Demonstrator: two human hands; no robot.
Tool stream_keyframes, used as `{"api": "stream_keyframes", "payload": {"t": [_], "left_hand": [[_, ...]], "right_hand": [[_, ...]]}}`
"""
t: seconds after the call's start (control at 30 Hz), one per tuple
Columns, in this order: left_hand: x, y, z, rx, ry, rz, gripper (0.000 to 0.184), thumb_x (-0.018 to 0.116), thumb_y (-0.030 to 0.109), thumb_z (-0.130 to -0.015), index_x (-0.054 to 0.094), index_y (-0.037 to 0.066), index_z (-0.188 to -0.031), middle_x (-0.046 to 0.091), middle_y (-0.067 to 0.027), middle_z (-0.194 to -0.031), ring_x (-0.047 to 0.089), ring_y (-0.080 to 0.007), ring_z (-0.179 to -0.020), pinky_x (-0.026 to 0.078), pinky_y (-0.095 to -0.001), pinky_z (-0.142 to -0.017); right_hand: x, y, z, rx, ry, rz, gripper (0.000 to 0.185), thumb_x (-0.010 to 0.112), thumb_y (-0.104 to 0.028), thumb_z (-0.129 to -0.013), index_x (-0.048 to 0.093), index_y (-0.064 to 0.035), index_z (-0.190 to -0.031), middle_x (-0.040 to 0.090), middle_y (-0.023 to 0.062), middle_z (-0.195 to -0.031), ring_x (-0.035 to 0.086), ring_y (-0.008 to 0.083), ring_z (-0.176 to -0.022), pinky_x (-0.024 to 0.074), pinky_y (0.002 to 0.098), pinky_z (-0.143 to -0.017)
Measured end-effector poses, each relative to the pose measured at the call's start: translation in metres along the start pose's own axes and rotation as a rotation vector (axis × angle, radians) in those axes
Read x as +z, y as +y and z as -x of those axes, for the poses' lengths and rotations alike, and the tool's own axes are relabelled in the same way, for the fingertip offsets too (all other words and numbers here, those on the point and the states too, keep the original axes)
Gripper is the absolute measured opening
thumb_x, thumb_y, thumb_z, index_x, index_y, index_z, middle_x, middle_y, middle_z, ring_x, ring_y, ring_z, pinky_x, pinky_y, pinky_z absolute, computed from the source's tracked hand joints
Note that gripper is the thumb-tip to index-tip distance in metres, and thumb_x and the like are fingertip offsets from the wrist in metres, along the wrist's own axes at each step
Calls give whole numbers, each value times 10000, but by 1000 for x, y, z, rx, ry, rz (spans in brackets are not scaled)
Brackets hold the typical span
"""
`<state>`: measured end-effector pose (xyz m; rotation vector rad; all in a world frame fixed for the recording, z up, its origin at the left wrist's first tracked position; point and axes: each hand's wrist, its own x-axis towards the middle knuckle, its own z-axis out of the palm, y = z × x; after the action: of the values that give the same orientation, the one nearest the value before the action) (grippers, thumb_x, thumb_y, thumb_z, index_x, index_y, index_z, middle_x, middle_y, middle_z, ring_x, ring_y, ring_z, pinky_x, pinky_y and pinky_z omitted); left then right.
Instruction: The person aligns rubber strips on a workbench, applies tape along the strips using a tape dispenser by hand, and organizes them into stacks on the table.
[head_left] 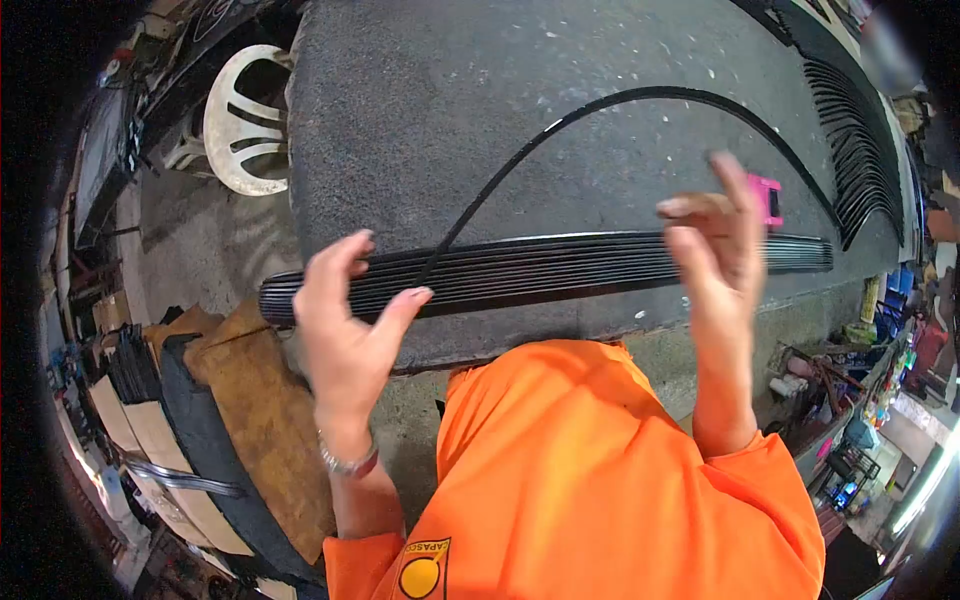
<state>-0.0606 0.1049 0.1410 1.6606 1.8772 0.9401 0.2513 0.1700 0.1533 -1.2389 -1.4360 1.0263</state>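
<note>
A bundle of long, thin black strips (540, 270) lies side by side along the table's near edge. My left hand (350, 315) is over its left end, thumb and fingers apart, with nothing seen between them. My right hand (722, 245) is raised over the right part of the bundle. Its fingers are spread and slightly blurred, and hold nothing visible. One black strip (640, 92) bows in a high arch across the tabletop, from the bundle near my left hand to the right side. Partly behind my right hand sits a small pink object (768, 200) with a dark face.
The dark, speckled table (420, 120) spans the middle. Many curved black strips (860, 150) are piled at its right end. A white plastic chair (240, 125) stands at the left. Brown sheet material (255, 420) and cardboard (185, 480) lie lower left. Assorted clutter (830, 380) fills the lower right.
</note>
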Motion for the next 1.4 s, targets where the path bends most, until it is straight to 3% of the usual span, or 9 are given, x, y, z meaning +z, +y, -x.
{"api": "stream_keyframes", "payload": {"t": [0.07, 0.2, 0.27, 0.43, 0.57, 0.87, 1.4], "left_hand": [[23, -33, 12, -46, -121, -288, 628, 865, 187, -702, 602, 45, -1254, 657, -127, -1129, 640, -292, -1005, 477, -412, -909], [43, -70, 22, -122, -228, -313, 541, 791, 172, -781, 581, 73, -1271, 686, -74, -1043, 668, -227, -921, 421, -392, -893], [44, -76, 20, -205, -297, -242, 484, 764, 151, -807, 591, 81, -1254, 702, -48, -973, 677, -214, -872, 421, -386, -883], [46, -79, 21, -129, -263, -257, 386, 715, 87, -851, 587, 81, -1215, 710, -41, -880, 673, -233, -827, 378, -390, -828], [48, -78, 24, -113, -232, -298, 362, 723, 113, -837, 618, 88, -1183, 720, -45, -912, 677, -221, -817, 417, -390, -837], [54, -79, 28, -74, -171, -333, 198, 710, 114, -842, 636, 87, -1023, 711, -47, -901, 661, -217, -783, 390, -386, -809], [64, -72, 35, -70, -105, -422, 167, 703, 99, -833, 624, 86, -979, 673, -52, -923, 639, -238, -869, 368, -398, -839]], "right_hand": [[18, 40, 8, 24, -144, 158, 691, 684, -19, -888, 406, -73, -1518, 679, 99, -1048, 648, 180, -956, 514, 301, -840], [52, 85, 18, -240, -345, 456, 693, 723, -32, -815, 475, -46, -1463, 636, 140, -952, 615, 326, -882, 485, 421, -811], [69, 88, 17, -334, -460, 590, 679, 735, -90, -817, 492, -60, -1450, 596, 117, -974, 571, 318, -888, 440, 434, -767], [109, 98, 23, -443, -606, 782, 735, 778, -213, -809, 477, -92, -1469, 555, 81, -1053, 546, 267, -960, 407, 410, -803], [123, 105, 20, -462, -607, 828, 747, 775, -280, -821, 466, -97, -1477, 527, 77, -1019, 525, 250, -935, 390, 395, -791], [135, 99, 27, -514, -675, 840, 718, 735, -367, -855, 483, -101, -1473, 534, 71, -1037, 511, 240, -933, 371, 390, -812], [130, 91, 27, -579, -670, 796, 625, 744, -339, -849, 547, -134, -1406, 539, 60, -1043, 520, 228, -944, 365, 409, -813]]}}
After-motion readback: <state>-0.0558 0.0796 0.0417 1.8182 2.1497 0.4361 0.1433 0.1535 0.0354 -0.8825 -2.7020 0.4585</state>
